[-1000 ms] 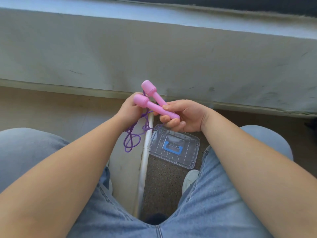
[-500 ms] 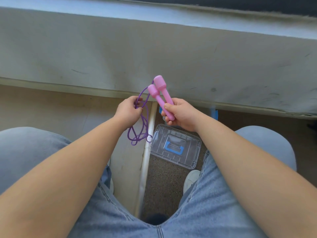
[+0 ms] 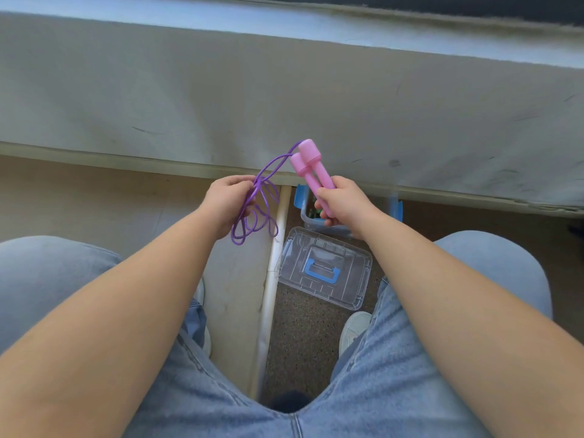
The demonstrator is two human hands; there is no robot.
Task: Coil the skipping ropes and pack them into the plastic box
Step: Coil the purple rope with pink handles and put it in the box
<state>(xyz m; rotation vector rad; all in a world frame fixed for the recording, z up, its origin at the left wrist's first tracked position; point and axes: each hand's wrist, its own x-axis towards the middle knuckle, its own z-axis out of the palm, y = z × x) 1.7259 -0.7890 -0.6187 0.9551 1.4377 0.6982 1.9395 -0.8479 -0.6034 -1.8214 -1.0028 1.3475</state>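
Honestly can't make out any text, labels, brand names or numbers anywhere here, nothing's readable on any of it.

Floor under your hands is in two surfaces: a pale smooth section [image 3: 237, 295] beneath your left hand [image 3: 226, 202] and a dark speckled section [image 3: 303, 343] beneath your right hand [image 3: 344, 203]. A white strip [image 3: 271, 279] divides them, running from between your hands back toward you. On the speckled section, the plastic box [image 3: 305, 213] with blue latches sits directly under your right hand, largely hidden by it. Its clear lid [image 3: 325, 268], blue handle up, lies flat just nearer you than that hand. One pale shoe [image 3: 352, 330] stands nearer still.
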